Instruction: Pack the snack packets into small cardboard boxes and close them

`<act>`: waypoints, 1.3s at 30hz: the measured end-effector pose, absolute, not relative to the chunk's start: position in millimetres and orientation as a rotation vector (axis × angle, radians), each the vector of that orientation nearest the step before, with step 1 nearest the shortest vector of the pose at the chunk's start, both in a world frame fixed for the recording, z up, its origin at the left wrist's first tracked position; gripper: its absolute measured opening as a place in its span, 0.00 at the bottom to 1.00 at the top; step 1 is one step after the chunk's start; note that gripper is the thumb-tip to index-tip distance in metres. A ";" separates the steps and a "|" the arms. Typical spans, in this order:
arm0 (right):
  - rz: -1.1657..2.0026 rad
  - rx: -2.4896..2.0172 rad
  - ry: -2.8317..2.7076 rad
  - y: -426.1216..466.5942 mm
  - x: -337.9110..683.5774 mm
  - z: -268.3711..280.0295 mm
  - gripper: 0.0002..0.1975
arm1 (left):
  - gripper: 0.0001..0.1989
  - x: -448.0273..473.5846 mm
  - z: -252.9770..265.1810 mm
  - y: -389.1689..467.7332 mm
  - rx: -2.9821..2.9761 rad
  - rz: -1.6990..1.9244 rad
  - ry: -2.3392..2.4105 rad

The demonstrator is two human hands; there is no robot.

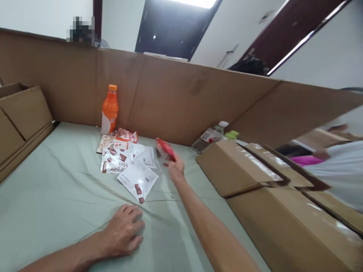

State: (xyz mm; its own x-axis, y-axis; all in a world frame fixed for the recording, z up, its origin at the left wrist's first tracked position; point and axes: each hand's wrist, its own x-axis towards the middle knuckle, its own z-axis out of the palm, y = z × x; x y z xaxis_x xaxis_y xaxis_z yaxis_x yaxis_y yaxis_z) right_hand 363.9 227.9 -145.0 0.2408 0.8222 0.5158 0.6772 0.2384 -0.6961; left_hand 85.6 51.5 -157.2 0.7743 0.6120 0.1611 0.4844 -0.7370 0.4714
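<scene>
My right hand point(176, 169) reaches out over the green cloth, closed on a red-and-white snack packet point(166, 149) that is smeared by motion. My left hand point(124, 230) lies palm down on the cloth, its fingers loosely bent and apart, holding nothing. Just beyond it are overlapping white pouches: one with its plain back up point(138, 180), another behind it point(145, 155), and one with brown pictures and lettering point(116, 156). Behind these lie a red-and-pink packet point(126, 135) and a beige packet point(104, 143). An orange drink bottle point(110, 109) stands upright at their back.
A cardboard wall point(170, 96) closes off the back. Cardboard boxes point(241, 166) line the right, and another box point(25, 109) stands at left. A clear bottle point(208, 136) leans beside a green cap point(231, 134) at back right. A person in a white shirt point(340, 173) is at far right.
</scene>
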 end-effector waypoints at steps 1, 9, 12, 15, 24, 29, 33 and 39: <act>0.185 -1.443 -1.447 232.3 358.7 -142.8 0.20 | 0.10 85.9 -158.5 51.6 2.551 0.428 0.822; 0.323 -1.348 -1.748 266.4 265.7 -135.1 0.29 | 0.10 88.9 -163.2 53.4 2.542 0.401 0.813; 0.444 -1.351 -1.941 269.9 240.5 -139.2 0.35 | 0.11 88.7 -162.5 53.7 2.568 0.377 0.808; 0.441 -1.437 -1.983 245.9 245.3 -149.7 0.39 | 0.09 88.2 -162.5 52.8 2.585 0.368 0.807; 0.341 -1.665 -2.050 126.5 263.2 -199.4 0.36 | 0.08 87.2 -161.6 54.8 2.625 0.378 0.809; 0.332 -1.553 -2.017 139.4 233.9 -207.6 0.32 | 0.08 90.8 -152.4 48.5 2.718 0.370 0.830; 0.322 -1.472 -1.922 135.5 234.8 -215.8 0.29 | 0.14 57.4 -131.1 42.9 2.798 0.495 0.915; 0.312 -1.467 -1.774 132.5 240.7 -229.0 0.26 | 0.18 -108.3 -31.4 64.9 2.644 0.914 1.861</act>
